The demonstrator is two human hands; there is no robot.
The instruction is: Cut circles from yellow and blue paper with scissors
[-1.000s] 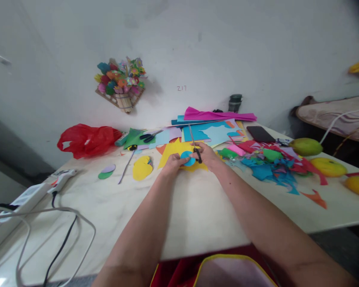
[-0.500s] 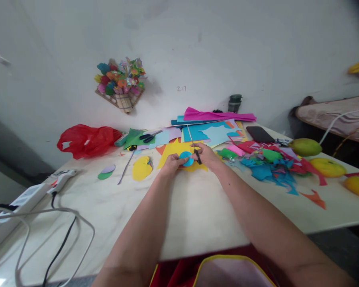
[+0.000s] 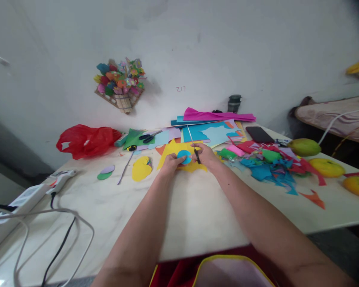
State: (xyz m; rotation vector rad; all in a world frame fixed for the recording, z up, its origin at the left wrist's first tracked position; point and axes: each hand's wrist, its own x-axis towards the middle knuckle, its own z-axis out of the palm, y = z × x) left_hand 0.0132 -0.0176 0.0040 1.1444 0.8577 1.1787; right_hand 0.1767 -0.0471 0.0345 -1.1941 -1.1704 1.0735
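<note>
Between thumb and fingers, my left hand [image 3: 171, 162] pinches a round blue paper disc [image 3: 183, 156]. My right hand [image 3: 207, 156] is closed on a pair of scissors [image 3: 196, 154] with black handles, blades pointing away toward the wall. The disc lies left of the scissors, apart from the blades. Beneath both hands is a jagged yellow paper sheet [image 3: 169, 150]. Left of my left hand lie yellow paper cutouts [image 3: 141, 169], with a purple and a green cutout [image 3: 105, 174] farther left.
Paper sheets [image 3: 194, 133] are stacked by the wall. Coloured scraps [image 3: 265, 169] and mangoes [image 3: 326, 167] lie on the right, near a phone [image 3: 259, 134]. Dark scissors [image 3: 149, 137] and a red plastic bag [image 3: 85, 141] are at back left. A power strip [image 3: 24, 201] with looped cables is at front left.
The blue disc in my left hand has shifted slightly left, away from the right hand's fingers. The scissors stay almost in place.
</note>
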